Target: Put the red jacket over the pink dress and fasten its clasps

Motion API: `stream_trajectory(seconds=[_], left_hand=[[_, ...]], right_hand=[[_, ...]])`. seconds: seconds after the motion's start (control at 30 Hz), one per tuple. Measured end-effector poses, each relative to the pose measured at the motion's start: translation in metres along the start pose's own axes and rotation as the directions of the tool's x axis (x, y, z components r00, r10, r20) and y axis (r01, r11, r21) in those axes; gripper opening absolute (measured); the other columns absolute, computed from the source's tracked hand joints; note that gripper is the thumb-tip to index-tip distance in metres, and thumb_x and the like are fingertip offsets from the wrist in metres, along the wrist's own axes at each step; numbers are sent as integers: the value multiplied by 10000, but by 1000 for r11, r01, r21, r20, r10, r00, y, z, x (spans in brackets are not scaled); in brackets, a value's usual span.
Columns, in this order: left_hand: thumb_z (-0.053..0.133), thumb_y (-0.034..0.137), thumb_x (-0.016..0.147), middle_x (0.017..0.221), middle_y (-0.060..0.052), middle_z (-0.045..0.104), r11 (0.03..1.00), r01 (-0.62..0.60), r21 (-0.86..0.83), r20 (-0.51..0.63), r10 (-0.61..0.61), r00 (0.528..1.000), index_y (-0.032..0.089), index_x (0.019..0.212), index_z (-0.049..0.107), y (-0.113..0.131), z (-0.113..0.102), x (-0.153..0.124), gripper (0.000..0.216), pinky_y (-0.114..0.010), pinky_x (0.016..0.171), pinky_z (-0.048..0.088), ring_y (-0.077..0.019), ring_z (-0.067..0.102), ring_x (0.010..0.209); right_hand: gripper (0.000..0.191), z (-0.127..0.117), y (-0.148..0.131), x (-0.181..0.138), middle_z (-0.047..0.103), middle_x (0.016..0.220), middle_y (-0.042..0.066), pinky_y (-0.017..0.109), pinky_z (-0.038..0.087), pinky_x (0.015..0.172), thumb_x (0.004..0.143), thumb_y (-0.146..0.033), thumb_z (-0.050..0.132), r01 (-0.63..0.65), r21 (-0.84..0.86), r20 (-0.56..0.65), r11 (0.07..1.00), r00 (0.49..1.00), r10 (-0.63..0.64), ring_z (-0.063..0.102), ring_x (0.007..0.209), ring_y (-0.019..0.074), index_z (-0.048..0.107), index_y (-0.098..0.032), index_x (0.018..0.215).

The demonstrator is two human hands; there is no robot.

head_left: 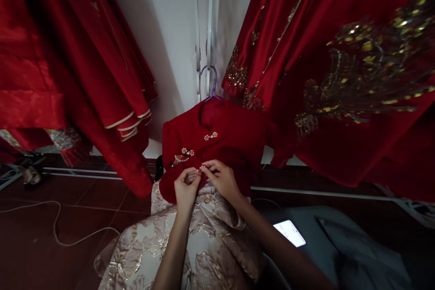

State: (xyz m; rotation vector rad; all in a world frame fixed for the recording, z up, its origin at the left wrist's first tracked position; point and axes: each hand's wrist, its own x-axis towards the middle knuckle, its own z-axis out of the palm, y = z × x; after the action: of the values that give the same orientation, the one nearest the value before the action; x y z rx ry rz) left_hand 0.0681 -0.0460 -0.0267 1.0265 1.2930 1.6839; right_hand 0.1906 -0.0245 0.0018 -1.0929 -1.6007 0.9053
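Observation:
A small red jacket (234, 138) hangs on a purple hanger (213, 86) against the white wall, over a cream and gold brocade skirt (210, 244). The jacket front carries two pearl clasps (210, 136), and a larger beaded clasp (182, 156) sits lower left. My left hand (186, 188) and my right hand (222, 179) meet at the jacket's lower edge. Both pinch a small fastening between their fingertips. The fastening itself is mostly hidden by the fingers.
Red gowns hang on the left (68, 77), and a red gown with gold embroidery (356, 81) hangs on the right. A lit phone (289, 233) lies on grey cloth at lower right. A white cable (54, 222) trails over the dark red tiled floor.

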Motion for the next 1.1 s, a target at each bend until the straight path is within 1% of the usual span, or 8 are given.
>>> stream_trajectory(seconds=[0.1, 0.17, 0.37, 0.53, 0.73, 0.87, 1.0, 1.1], left_hand=[[707, 274, 625, 818, -76, 711, 999, 35, -25, 6, -35, 999, 116, 842, 662, 2, 0, -2, 272, -285, 773, 542, -169, 678, 771], [711, 282, 625, 821, -78, 714, 999, 46, -27, -1, -46, 999, 114, 843, 671, 3, 0, -4, 278, -285, 772, 544, -171, 680, 770], [727, 274, 607, 801, -76, 715, 999, 53, 5, 2, -53, 999, 107, 867, 674, 3, 3, -6, 313, -279, 744, 548, -169, 677, 739], [701, 261, 626, 782, -67, 713, 996, -12, 86, 27, 10, 1000, 110, 852, 687, -1, 3, -7, 272, -266, 703, 544, -164, 669, 708], [669, 295, 668, 760, -51, 712, 975, -98, 201, 63, 87, 994, 145, 818, 708, -4, 1, -8, 217, -255, 666, 534, -160, 660, 686], [667, 303, 670, 750, -49, 710, 970, -123, 208, 81, 109, 991, 159, 804, 713, -2, -2, -7, 202, -270, 670, 539, -166, 661, 680], [656, 292, 681, 754, -51, 704, 967, -146, 211, 133, 120, 984, 161, 789, 708, -2, -3, -5, 178, -272, 677, 535, -158, 652, 677], [633, 251, 697, 778, -50, 684, 974, -146, 175, 150, 120, 981, 148, 843, 658, -5, -1, -6, 181, -266, 697, 527, -143, 641, 703]], right_hand=[[216, 0, 2, -3, 673, 902, 60, 228, 541, 553, 795, -347, 576, 58, -73, -58, 996, 996, -62, 625, 721, 145, 667, -199, 923], [215, 1, 4, -6, 670, 902, 62, 223, 532, 559, 802, -342, 572, 83, -98, -86, 992, 992, -91, 620, 720, 142, 673, -199, 927], [195, 5, 10, -11, 665, 885, 57, 207, 511, 550, 808, -331, 572, 96, -66, -154, 993, 982, -105, 619, 707, 133, 679, -197, 900], [209, 5, 11, -14, 665, 902, 64, 217, 520, 579, 814, -336, 562, 111, -51, -144, 992, 983, -118, 628, 738, 142, 685, -195, 908], [204, 5, 14, -17, 662, 902, 61, 232, 522, 611, 817, -343, 569, 116, -44, -159, 992, 980, -122, 630, 758, 149, 680, -204, 918], [213, 5, 18, -16, 652, 909, 66, 240, 521, 602, 821, -353, 559, 111, -52, -170, 992, 978, -119, 621, 757, 152, 670, -205, 927], [217, 7, 18, -15, 637, 887, 64, 233, 513, 592, 824, -352, 543, 102, -68, -185, 992, 976, -113, 608, 749, 147, 657, -200, 928], [205, 9, 20, -14, 605, 913, 60, 220, 494, 566, 810, -316, 540, 114, -68, -182, 991, 975, -124, 580, 704, 124, 632, -205, 956]])
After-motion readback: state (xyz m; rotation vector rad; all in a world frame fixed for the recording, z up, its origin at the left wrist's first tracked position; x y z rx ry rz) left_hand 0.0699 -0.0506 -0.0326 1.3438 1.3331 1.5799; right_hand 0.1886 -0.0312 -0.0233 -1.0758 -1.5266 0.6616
